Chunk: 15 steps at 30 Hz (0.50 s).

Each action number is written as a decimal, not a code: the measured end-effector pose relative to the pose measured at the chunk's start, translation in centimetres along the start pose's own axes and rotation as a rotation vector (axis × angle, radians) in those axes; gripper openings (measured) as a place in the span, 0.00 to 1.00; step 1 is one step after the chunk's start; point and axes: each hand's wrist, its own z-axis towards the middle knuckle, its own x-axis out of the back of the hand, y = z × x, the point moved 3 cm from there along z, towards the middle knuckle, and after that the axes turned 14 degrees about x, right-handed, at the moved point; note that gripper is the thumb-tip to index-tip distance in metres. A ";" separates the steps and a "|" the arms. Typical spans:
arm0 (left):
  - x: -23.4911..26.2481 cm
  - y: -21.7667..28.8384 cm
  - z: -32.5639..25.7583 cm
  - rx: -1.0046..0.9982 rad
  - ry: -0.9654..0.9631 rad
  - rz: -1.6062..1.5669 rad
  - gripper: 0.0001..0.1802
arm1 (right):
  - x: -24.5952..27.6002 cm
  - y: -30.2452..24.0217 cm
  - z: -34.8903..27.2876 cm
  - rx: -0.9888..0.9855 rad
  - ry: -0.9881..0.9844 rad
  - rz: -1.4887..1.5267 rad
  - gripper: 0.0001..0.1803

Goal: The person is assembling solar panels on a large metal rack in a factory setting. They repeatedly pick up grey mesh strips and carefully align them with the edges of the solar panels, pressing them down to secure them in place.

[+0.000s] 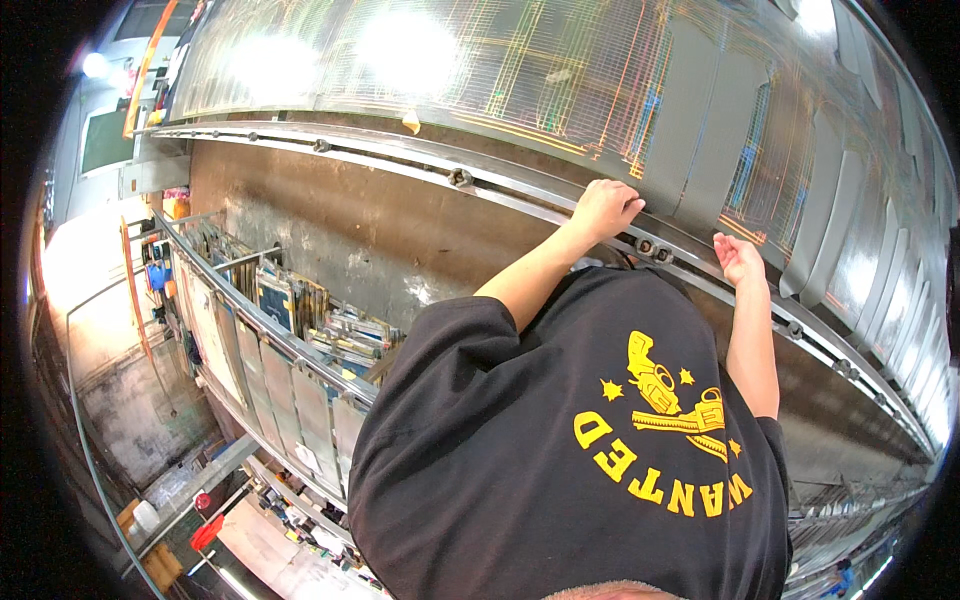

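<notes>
Shirt: black, yellow print (650,440), nearest the view.
Right hand (740,260): fingers bent, by the near right corner of the grey panel; cannot tell whether it grips.
Left hand (605,210): apart from the right, curled over the table edge at the panel's near left corner; grip hidden.
Rail (395,158): metal, bolted, along the table's near side.
Grey panel (690,110): flat on the lined table (480,60).
Strips (835,220): grey, right of the panel.
Frames (280,300): racked at left.
Board (107,140): green, far left.
</notes>
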 end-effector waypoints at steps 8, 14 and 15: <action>8.4 -6.3 0.0 -0.055 0.360 0.063 0.08 | -0.2 0.7 -1.6 0.043 -0.067 -0.040 0.10; 14.5 -12.1 0.9 -0.081 0.208 0.500 0.06 | -0.9 0.8 -4.0 0.196 -0.106 -0.021 0.10; 15.0 -12.6 1.3 -0.105 0.162 0.527 0.08 | -1.5 0.8 -4.4 0.216 -0.091 -0.056 0.10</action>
